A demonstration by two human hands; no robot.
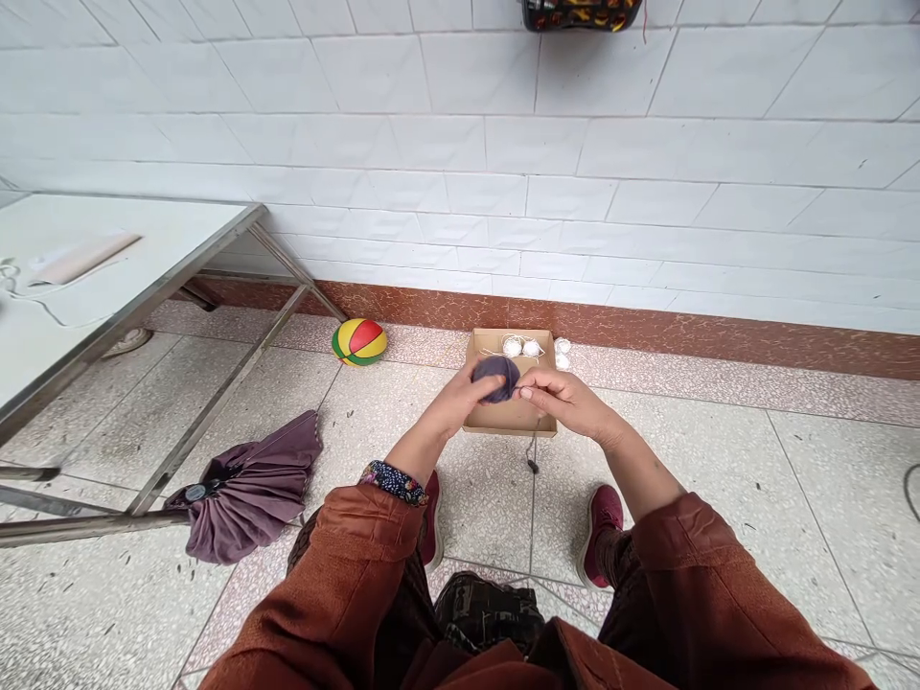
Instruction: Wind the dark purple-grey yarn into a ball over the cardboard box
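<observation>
My left hand (464, 393) is closed around a purple-grey ball of yarn (495, 377), thumb across its front. Fingers pinched together, my right hand (564, 401) grips the yarn strand at the ball's right side. A loose dark tail of yarn (533, 460) hangs below my right hand, near the floor. Beneath both hands lies a shallow cardboard box (503, 419) on the floor. Inside it, at the back, sit white yarn balls (512, 346) with loose ends. More white balls (562, 353) lie just outside the box's right edge.
A red, yellow and green ball (359, 342) rests by the wall. On the left stands a metal-framed table (179, 216) with a folded purple cloth item (251, 494) by its legs. A dark patterned object (582, 13) is at the top edge. My red shoes (602, 532) flank the middle.
</observation>
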